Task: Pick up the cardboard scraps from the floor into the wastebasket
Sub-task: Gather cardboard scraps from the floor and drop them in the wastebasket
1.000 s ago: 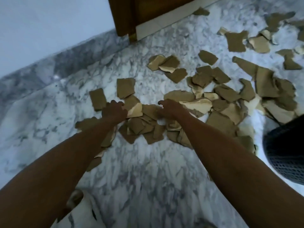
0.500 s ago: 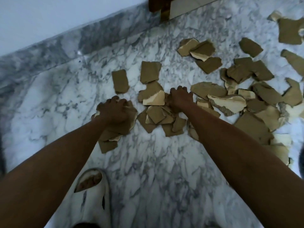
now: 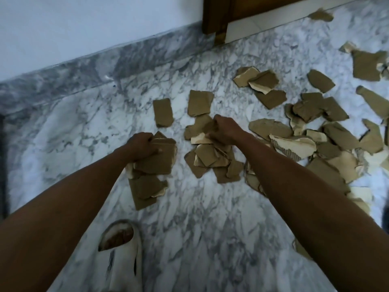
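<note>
Cardboard scraps litter the marble floor, densest toward 3 o'clock. Left hand grips a stack of scraps. Right hand, at its 2 o'clock, curls around a pale scrap. Slipper at 7 o'clock.

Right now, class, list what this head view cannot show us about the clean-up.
- Wastebasket: none seen in the head view; where it stands cannot be told.
- Left hand: the cardboard stack covers its fingertips.
- Right hand: its fingers curl under, hiding the grip on the scraps.
- Scraps at the right edge: cut off by the frame.
</note>
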